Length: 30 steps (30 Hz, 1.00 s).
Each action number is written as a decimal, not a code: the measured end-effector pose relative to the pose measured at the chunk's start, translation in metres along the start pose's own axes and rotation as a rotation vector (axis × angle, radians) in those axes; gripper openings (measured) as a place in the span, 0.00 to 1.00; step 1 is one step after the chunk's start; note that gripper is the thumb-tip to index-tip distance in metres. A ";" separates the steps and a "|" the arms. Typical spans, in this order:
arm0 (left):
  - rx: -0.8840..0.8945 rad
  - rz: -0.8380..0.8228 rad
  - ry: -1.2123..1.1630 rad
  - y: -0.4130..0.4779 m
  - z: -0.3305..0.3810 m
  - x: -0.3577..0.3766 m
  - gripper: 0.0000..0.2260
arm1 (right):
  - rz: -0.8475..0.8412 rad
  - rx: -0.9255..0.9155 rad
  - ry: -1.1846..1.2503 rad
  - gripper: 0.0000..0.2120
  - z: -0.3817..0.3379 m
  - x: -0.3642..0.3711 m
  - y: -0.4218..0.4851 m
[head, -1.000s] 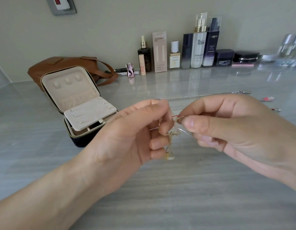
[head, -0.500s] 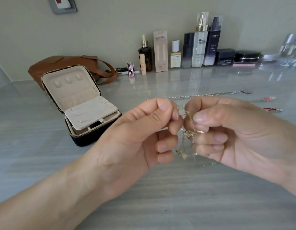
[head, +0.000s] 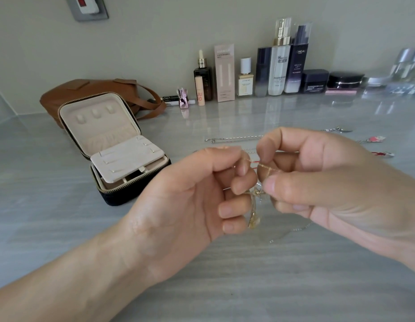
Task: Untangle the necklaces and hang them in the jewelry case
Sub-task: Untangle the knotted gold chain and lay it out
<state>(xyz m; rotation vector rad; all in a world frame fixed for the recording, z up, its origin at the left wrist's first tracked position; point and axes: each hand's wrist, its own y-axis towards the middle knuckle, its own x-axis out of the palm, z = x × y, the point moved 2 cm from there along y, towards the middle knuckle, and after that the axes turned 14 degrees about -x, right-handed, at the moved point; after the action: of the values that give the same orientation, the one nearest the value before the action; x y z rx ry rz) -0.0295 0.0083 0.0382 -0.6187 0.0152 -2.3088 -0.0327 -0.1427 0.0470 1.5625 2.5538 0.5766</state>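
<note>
My left hand (head: 202, 196) and my right hand (head: 318, 180) meet above the grey counter, both pinching a thin gold necklace (head: 254, 212). Its tangled knot and pendant dangle between my fingertips, and a short stretch of chain runs taut from one hand to the other. A fine silver chain (head: 292, 231) trails down below my right hand. Another silver chain (head: 234, 138) lies flat on the counter behind my hands. The jewelry case (head: 113, 147) stands open at the left, dark outside and cream inside, with small hooks in its lid and a padded flap raised.
A brown leather bag (head: 92, 89) sits behind the case. Several cosmetic bottles and jars (head: 278, 66) line the back wall. Small red-and-white charms (head: 376, 138) lie on chains at the right of the grey counter (head: 225, 287).
My right hand has turned, its forefinger and thumb now pulling a taut stretch of gold chain away from my left fingers. The pendant hangs lower between my hands.
</note>
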 end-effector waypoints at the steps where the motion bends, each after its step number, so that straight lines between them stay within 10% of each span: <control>1: 0.004 0.002 0.010 0.000 0.000 0.000 0.06 | 0.000 -0.001 -0.022 0.14 0.000 0.000 0.000; 11: 0.059 0.189 0.145 0.000 0.005 -0.003 0.04 | -0.043 0.026 0.243 0.09 0.003 -0.006 0.000; 30: 0.175 0.484 0.480 -0.002 0.006 0.000 0.04 | 0.014 -0.125 -0.052 0.16 -0.006 -0.009 0.002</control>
<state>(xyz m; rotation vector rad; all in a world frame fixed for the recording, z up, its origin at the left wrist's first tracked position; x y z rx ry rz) -0.0287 0.0110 0.0441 0.0422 0.1680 -1.9050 -0.0281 -0.1510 0.0521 1.5348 2.4209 0.6738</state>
